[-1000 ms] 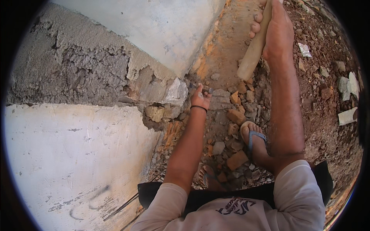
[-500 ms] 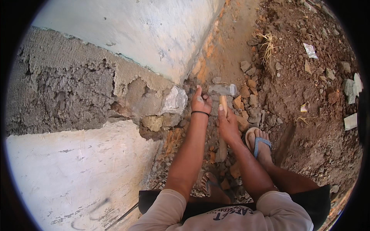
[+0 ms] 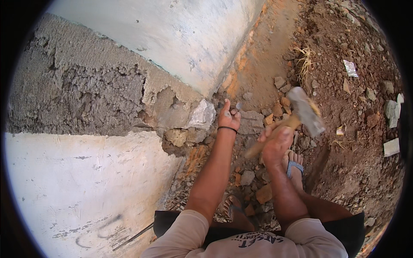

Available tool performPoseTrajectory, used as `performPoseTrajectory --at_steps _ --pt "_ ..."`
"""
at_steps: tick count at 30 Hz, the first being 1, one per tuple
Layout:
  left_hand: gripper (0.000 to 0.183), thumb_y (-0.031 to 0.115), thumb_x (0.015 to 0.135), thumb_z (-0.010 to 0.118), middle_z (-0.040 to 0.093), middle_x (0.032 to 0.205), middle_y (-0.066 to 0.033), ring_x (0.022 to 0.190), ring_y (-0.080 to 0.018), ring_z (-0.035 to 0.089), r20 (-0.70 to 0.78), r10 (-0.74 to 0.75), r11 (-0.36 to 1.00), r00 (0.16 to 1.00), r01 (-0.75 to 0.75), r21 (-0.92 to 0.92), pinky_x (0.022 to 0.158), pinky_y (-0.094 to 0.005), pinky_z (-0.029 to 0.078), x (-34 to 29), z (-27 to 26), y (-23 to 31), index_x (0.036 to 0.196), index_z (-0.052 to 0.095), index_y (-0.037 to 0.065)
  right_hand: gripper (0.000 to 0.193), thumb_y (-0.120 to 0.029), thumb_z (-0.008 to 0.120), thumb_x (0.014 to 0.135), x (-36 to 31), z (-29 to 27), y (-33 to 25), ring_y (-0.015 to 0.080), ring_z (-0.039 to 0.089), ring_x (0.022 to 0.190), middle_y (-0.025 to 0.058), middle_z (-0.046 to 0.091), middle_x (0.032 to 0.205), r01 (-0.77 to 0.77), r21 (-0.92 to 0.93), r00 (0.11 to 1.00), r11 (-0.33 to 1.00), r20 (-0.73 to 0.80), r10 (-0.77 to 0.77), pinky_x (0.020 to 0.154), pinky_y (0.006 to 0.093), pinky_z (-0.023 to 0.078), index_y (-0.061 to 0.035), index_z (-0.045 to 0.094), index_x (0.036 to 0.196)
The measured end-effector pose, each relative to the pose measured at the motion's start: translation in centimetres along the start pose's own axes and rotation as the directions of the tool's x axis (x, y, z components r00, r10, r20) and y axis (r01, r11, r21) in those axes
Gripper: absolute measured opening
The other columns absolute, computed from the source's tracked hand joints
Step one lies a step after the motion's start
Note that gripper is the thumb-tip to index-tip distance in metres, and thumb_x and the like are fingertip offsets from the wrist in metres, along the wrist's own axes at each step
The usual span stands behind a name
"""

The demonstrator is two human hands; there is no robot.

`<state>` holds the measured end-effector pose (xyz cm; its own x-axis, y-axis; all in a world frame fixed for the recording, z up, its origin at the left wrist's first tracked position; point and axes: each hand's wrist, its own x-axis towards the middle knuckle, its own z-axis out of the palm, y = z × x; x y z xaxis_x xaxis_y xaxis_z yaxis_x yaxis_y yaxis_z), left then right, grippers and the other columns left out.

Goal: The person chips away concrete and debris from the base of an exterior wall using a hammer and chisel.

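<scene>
My right hand (image 3: 277,144) is closed round the wooden handle of a club hammer (image 3: 305,111). The heavy grey head is raised to the right of my left hand and slightly blurred. My left hand (image 3: 228,117), with a dark band at the wrist, is closed beside the broken corner of the wall. From its fist pokes the rounded grey end of a metal chisel (image 3: 238,105); the rest is hidden by the fingers. Just left of that hand, a pale broken stone (image 3: 202,114) sits in the rough, chipped masonry (image 3: 94,90).
White painted wall faces (image 3: 86,180) lie above and below the rough masonry band. Broken bricks and stones (image 3: 263,193) cover the ground between my sandalled feet (image 3: 294,165). Brown soil (image 3: 357,172) with rubble, dry grass (image 3: 304,62) and scraps of litter (image 3: 350,68) spreads to the right.
The hammer has swung up and to the right, away from my left hand, its head turning from level to steeply slanted. My left hand stays in nearly the same place. The view has shifted slightly.
</scene>
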<state>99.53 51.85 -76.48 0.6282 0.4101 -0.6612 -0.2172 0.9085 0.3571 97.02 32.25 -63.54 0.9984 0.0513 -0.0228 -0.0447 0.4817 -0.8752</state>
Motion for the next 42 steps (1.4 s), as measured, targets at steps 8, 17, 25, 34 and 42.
performPoseTrajectory --at_steps 8,17,25,34,42 --pt "0.026 0.037 0.097 0.068 0.064 0.083 0.0017 0.059 -0.0138 0.052 -0.218 -0.111 0.930 0.970 0.179 0.320 0.049 -0.0288 0.038 -5.3 -8.7 -3.2 0.102 0.064 0.012 0.040 -0.041 0.048 0.106 -1.8 -3.1 3.7 0.0189 0.056 0.060 0.0080 0.057 0.074 -0.280 -0.622 0.884 0.731 0.129 0.449 0.055 0.0351 0.045 -0.0019 0.055 0.105" --pt "0.019 0.021 0.098 0.066 0.068 0.106 -0.0086 0.087 -0.0208 0.064 0.146 -0.168 0.985 0.975 0.159 0.072 0.076 -0.0382 0.056 -5.5 -4.9 -4.2 0.111 0.058 0.009 0.042 -0.051 0.039 0.107 7.6 -2.4 -7.3 0.0081 0.044 0.050 -0.0014 0.045 0.068 -0.270 -0.412 0.963 0.870 -0.129 0.238 0.045 0.0247 0.040 -0.0105 0.050 0.100" --pt "0.021 0.017 0.098 0.065 0.063 0.114 -0.0098 0.108 -0.0269 0.061 0.136 -0.109 0.989 0.985 0.094 0.110 0.096 -0.0431 0.053 -1.7 -1.4 -1.8 0.112 0.057 0.004 0.047 -0.054 0.041 0.105 6.0 -4.7 -4.4 0.0090 0.046 0.049 0.0000 0.046 0.069 -0.389 -0.379 0.920 0.840 -0.125 0.370 0.044 0.0264 0.041 -0.0081 0.052 0.106" --pt "0.029 0.022 0.102 0.060 0.060 0.120 -0.0149 0.118 -0.0306 0.058 0.110 -0.066 0.978 0.992 0.043 0.205 0.107 -0.0481 0.048 -0.5 -0.3 -2.6 0.115 0.054 -0.004 0.041 -0.048 0.041 0.107 5.8 -4.9 -5.1 0.0095 0.046 0.051 -0.0001 0.047 0.068 -0.464 -0.228 0.885 0.856 -0.170 0.434 0.046 0.0256 0.041 -0.0093 0.050 0.098" --pt "0.021 0.015 0.102 0.052 0.063 0.118 -0.0163 0.118 -0.0302 0.057 0.224 -0.086 0.985 0.971 0.050 0.164 0.106 -0.0440 0.046 0.0 0.2 -2.2 0.114 0.058 -0.001 0.042 -0.050 0.039 0.107 4.3 -4.0 -2.7 0.0114 0.047 0.050 0.0024 0.048 0.072 -0.290 0.080 0.922 0.954 -0.244 0.301 0.044 0.0278 0.043 -0.0088 0.046 0.103"
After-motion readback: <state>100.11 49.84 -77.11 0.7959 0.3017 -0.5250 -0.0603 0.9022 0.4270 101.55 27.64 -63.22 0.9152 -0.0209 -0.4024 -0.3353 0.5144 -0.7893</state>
